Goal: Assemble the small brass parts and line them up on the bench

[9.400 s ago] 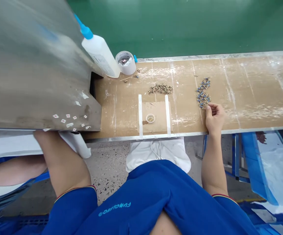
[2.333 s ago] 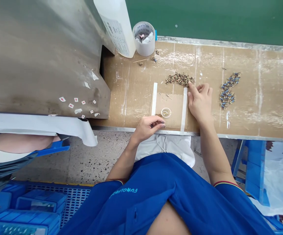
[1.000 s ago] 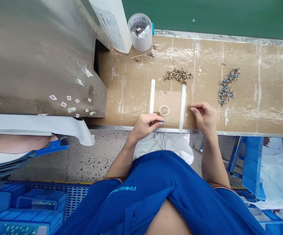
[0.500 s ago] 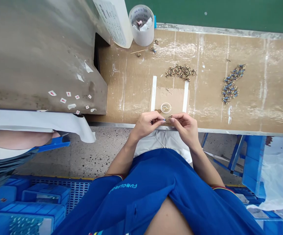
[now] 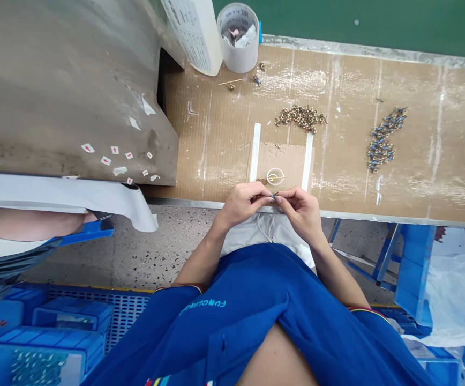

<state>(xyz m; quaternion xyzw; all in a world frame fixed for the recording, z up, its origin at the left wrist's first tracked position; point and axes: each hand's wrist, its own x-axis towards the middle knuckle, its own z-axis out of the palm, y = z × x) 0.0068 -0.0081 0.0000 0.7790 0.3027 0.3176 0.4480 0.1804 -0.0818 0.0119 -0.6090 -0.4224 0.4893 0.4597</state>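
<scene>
My left hand (image 5: 244,202) and my right hand (image 5: 301,209) meet at the near edge of the cardboard-covered bench (image 5: 216,155). Both pinch a tiny metal part (image 5: 275,195) between their fingertips. Just beyond them a small clear ring-shaped cap (image 5: 275,176) lies on a cardboard patch framed by two white tape strips (image 5: 255,151). A pile of small brass parts (image 5: 301,116) lies farther back. Off to the right is a pile of blue-tipped parts (image 5: 383,141).
A large grey metal housing (image 5: 67,91) fills the left. A white bottle (image 5: 194,29) and a tape roll holding scraps (image 5: 239,36) stand at the back. Blue crates (image 5: 39,343) sit on the floor, and another person's leg (image 5: 23,225) shows at left.
My right hand left the blue-tipped pile, touched the brass pile, then came back to meet my left hand. Both hands now pinch together at the bench edge.
</scene>
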